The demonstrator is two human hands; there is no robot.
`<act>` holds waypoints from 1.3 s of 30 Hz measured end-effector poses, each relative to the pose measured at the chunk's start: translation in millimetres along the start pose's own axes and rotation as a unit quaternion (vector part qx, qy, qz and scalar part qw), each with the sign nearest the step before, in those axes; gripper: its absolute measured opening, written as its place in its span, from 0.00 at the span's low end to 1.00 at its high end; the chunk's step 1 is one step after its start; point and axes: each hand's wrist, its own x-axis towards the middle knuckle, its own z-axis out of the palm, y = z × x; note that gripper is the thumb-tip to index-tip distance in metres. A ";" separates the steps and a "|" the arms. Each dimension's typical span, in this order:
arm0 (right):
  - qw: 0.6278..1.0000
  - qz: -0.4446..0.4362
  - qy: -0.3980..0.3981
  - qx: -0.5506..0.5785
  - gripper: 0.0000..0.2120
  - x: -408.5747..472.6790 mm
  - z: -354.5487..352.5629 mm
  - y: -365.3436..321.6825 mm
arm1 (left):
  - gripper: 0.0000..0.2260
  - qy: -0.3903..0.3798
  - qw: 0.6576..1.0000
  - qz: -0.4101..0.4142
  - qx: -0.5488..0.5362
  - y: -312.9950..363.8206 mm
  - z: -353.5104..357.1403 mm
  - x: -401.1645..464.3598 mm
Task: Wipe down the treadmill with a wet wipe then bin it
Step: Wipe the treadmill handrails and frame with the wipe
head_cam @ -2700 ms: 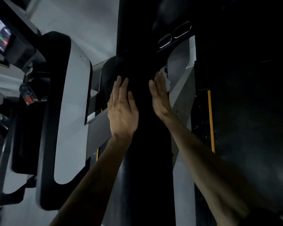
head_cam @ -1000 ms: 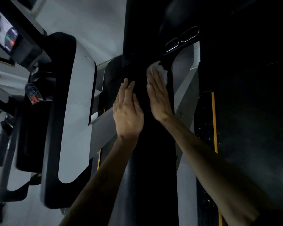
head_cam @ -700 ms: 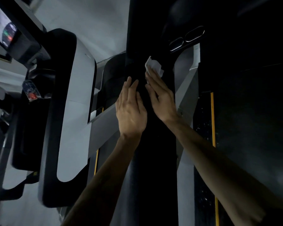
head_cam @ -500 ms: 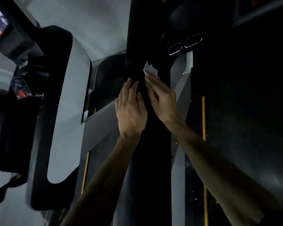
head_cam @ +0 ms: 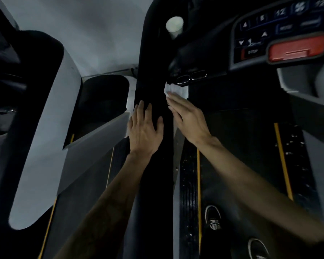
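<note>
Head view: a wet wipe [head_cam: 173,90] is pressed against the right edge of the treadmill's black upright post [head_cam: 153,165] by the straight fingers of the right hand [head_cam: 188,118], white corner showing past the fingertips. The left hand [head_cam: 145,130] is laid flat on the same post, fingers spread wide, nothing held. A red stop tab [head_cam: 297,48] and keypad buttons (blurred) are seen on the console at upper right. A cup [head_cam: 174,26] is seated in the holder above. Two shoes [head_cam: 213,217] are seen on the belt [head_cam: 241,156], low right.
</note>
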 end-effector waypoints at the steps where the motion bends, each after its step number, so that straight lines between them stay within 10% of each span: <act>1: 1.000 -0.002 0.000 -0.015 0.17 1.2 -7.4 -1.9 | 0.30 -0.002 1.000 0.013 -0.002 2.0 -2.7 0.3; 13: 0.992 0.016 0.024 -0.125 0.17 6.8 -121.8 5.6 | 0.27 -0.007 0.982 0.184 -0.042 106.4 -19.3 29.7; 39: 0.896 0.222 0.236 -0.304 0.18 -17.8 -480.2 172.7 | 0.32 -0.067 0.863 0.493 -0.088 548.5 30.3 137.5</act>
